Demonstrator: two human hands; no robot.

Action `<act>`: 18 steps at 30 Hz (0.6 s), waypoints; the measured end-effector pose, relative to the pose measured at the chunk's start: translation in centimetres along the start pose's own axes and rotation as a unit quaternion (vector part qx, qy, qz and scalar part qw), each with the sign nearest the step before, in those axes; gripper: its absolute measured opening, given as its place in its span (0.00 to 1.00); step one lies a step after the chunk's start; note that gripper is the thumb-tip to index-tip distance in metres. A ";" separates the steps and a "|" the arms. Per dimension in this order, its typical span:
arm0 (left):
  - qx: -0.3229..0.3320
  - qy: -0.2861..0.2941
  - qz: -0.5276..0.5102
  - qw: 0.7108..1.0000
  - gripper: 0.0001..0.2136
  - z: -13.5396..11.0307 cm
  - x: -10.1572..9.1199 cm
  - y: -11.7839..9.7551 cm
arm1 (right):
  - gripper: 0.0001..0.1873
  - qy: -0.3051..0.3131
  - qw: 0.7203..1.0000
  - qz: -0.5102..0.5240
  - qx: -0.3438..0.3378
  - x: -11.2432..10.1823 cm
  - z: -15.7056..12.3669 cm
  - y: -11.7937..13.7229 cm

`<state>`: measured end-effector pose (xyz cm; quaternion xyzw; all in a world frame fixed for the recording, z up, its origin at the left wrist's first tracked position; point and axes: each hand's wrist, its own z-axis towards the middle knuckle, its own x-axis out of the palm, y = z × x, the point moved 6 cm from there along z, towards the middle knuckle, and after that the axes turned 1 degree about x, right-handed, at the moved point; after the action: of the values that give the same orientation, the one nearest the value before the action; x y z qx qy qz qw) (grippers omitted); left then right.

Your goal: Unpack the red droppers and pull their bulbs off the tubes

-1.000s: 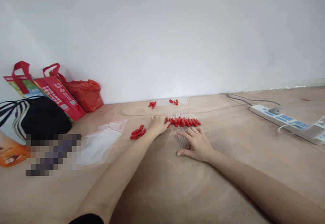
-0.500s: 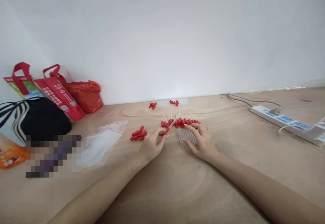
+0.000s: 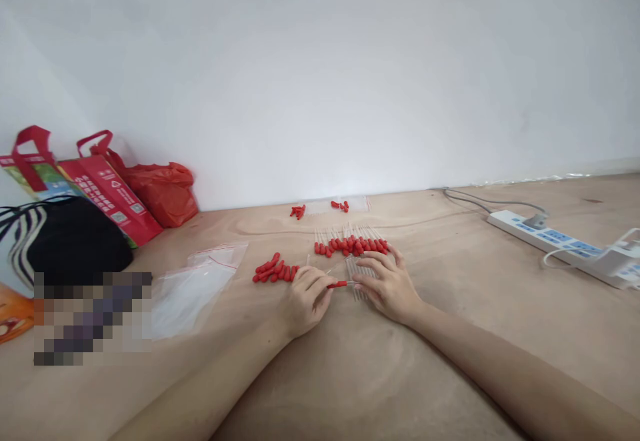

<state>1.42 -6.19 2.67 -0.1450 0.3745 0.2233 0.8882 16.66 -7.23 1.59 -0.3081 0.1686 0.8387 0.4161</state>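
Between both hands a dropper lies level, its red rubber bulb point(image 3: 338, 284) toward the left and its clear tube toward the right. My left hand point(image 3: 309, 297) is closed on the bulb end. With thumb and fingertips, my right hand point(image 3: 393, 284) pinches the tube end. Under and beside my right fingers lies a row of bare clear glass tubes point(image 3: 357, 269). Just beyond sits a row of droppers point(image 3: 350, 245), red bulbs facing me and tubes pointing to the wall. Left of my left hand are loose red bulbs point(image 3: 270, 269), partly covered by it.
Clear zip bags point(image 3: 200, 287) lie at left, near a black drawstring bag point(image 3: 75, 241) and red bags point(image 3: 167, 194). Along the wall are more red bulbs point(image 3: 298, 211) and a clear bag point(image 3: 320, 206). A white power strip point(image 3: 545, 234) with cables lies at right.
My left hand has come down toward me, and the dropper has turned from slanting up to level. My right fingers, earlier over the bare tubes, now pinch its tube end.
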 end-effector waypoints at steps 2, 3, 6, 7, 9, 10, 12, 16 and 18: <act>0.003 0.004 0.005 1.000 0.08 0.0 0.2 0.0 | 0.08 -0.003 1.000 0.011 -0.006 0.0 0.0 0.2; 0.007 0.011 0.007 1.000 0.08 0.1 0.4 -0.1 | 0.08 -0.005 1.000 0.015 -0.009 0.0 0.0 0.2; 0.020 0.024 0.002 1.000 0.08 0.1 0.9 -0.1 | 0.08 -0.009 0.999 0.026 -0.021 -0.3 0.0 0.6; 0.019 0.025 -0.001 1.000 0.07 0.0 0.9 -0.1 | 0.08 -0.009 0.999 0.029 -0.027 -0.4 0.0 0.7; 0.013 0.022 -0.005 1.000 0.07 -0.1 0.9 -0.1 | 0.08 -0.008 0.999 0.029 -0.040 -0.5 -0.1 0.9; 0.010 0.022 -0.006 1.000 0.07 -0.2 0.9 -0.1 | 0.08 -0.008 0.999 0.027 -0.046 -0.6 -0.1 1.0; 0.008 0.026 -0.007 1.000 0.07 -0.3 0.8 -0.2 | 0.07 -0.013 0.998 0.024 -0.055 -0.7 -0.1 1.1; 0.012 0.022 -0.013 1.000 0.07 -0.4 0.6 -0.4 | 0.07 -0.033 0.997 0.019 -0.070 -0.8 -0.2 1.1; 0.016 0.016 -0.017 1.000 0.07 -0.3 0.6 -0.5 | 0.07 -0.044 0.996 0.016 -0.076 -0.8 -0.3 1.1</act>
<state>1.83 -6.57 2.08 -0.1410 0.3892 0.1999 0.8881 16.25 -8.53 1.97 -0.2992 0.0905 0.8684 0.3848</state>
